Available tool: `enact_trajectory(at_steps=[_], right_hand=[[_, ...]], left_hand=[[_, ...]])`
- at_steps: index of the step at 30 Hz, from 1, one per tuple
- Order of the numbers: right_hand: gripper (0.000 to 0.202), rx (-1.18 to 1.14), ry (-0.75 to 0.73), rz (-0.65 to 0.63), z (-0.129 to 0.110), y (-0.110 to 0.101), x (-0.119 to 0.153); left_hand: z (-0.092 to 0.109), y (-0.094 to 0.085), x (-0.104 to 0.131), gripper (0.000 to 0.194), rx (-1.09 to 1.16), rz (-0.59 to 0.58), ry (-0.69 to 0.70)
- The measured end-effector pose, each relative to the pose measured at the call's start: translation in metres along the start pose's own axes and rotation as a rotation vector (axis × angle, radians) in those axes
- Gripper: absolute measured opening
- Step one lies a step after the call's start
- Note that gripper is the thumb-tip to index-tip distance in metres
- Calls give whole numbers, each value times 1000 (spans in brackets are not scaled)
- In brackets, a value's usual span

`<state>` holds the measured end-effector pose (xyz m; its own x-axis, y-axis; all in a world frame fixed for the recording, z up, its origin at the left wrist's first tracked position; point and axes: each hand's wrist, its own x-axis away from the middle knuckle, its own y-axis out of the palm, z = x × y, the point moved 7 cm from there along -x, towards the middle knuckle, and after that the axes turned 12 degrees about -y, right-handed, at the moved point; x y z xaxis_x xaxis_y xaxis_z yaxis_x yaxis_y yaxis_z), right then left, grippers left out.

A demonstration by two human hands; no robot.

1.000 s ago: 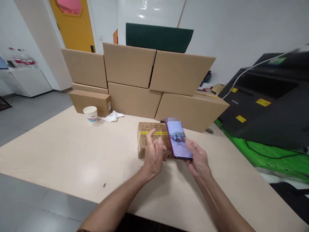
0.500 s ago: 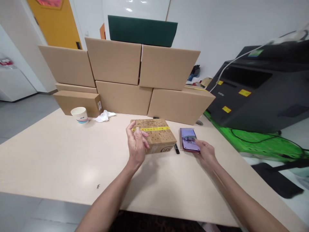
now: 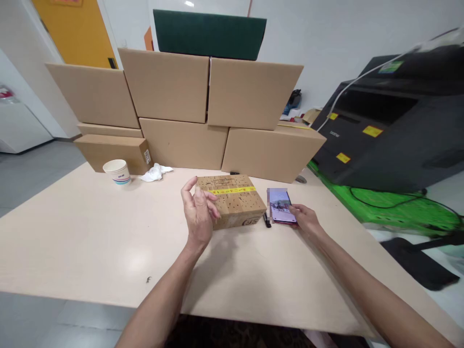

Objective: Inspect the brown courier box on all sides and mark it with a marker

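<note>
My left hand is raised in front of the left end of a small cardboard box with yellow tape across its top. Its fingers are apart and loosely curled, and I see nothing in them. Whether they touch the box, I cannot tell. At the right, my right hand grips a phone by its lower right corner, with the thumb at the edge of the lit screen. A picture shows on that screen. A black pen lies between the box and the phone, partly hidden.
Several large cartons are stacked across the back of the table, a dark green box on top. At back left stand a paper cup and a crumpled tissue. A black printer is at the right.
My left hand has shifted slightly left, its fingers still apart. The phone, in my right hand, has moved a little left, closer to the box and pen. The view has tilted slightly.
</note>
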<state>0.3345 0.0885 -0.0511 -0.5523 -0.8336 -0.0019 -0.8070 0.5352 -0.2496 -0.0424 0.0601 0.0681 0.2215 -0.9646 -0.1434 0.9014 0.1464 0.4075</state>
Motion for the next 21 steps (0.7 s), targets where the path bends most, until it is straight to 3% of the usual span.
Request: enact_trajectory(at_steps=[10,21], right_hand=[[17,320,129,-306,-14,1,1],[14,420,180,-438,-18,6,-3]], left_hand=[[1,-5,-4,49,34,19,19],[10,-17,-14,52,42,60,59]])
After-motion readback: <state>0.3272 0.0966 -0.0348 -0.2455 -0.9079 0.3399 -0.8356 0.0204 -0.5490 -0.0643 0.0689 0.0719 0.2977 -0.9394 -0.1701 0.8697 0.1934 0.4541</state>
